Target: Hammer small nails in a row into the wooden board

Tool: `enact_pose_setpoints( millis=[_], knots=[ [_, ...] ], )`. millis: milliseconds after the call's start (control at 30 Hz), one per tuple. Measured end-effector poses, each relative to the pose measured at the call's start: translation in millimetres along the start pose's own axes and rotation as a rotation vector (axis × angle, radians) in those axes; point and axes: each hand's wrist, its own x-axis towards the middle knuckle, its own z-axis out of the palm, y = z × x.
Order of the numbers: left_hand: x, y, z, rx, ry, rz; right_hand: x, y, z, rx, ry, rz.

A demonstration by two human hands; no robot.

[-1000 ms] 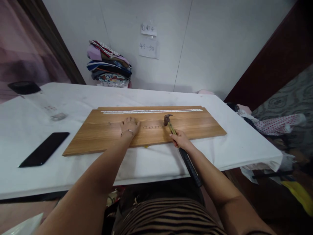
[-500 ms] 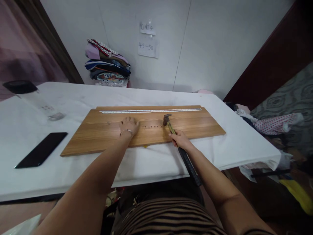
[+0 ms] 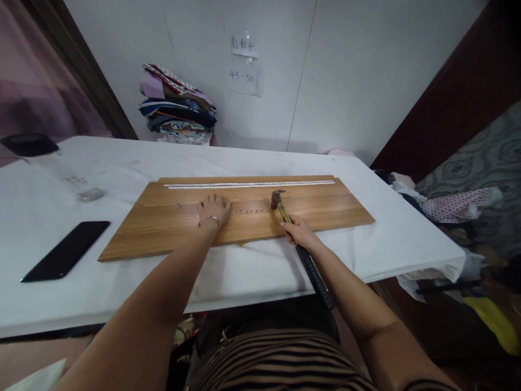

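Observation:
A long wooden board (image 3: 317, 209) lies on the white table (image 3: 252, 266). My left hand (image 3: 212, 209) rests flat on the board with its fingers spread, a thin bracelet at the wrist. My right hand (image 3: 299, 232) is closed round the handle of a hammer (image 3: 285, 213). The hammer's head sits on the board at the right end of a short row of nails (image 3: 250, 210). That row runs from beside my left hand to the hammer head. A thin metal strip (image 3: 250, 184) lies along the board's far edge.
A black phone (image 3: 67, 250) lies on the table at the left. Behind it stands a clear bottle with a black lid (image 3: 49, 163). Folded cloths (image 3: 177, 106) are stacked against the wall. Paper notes (image 3: 244, 68) hang on the wall. Fabric clutter fills the right side.
Both hands and the hammer stay where they were. Only the view has shifted slightly.

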Motion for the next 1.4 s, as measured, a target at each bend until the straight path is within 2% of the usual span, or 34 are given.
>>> enact_pose_setpoints(
  millis=[767,1400],
  knots=[
    [-2.8,2.3,-1.3,-0.004,-0.015,-0.008,-0.3,3.7,-0.3,-0.036,-0.004,-0.033],
    [-3.2,-1.8,2.1,-0.037,-0.025,0.002,-0.5,0.5,-6.4,-0.056,-0.007,-0.003]
  ],
)
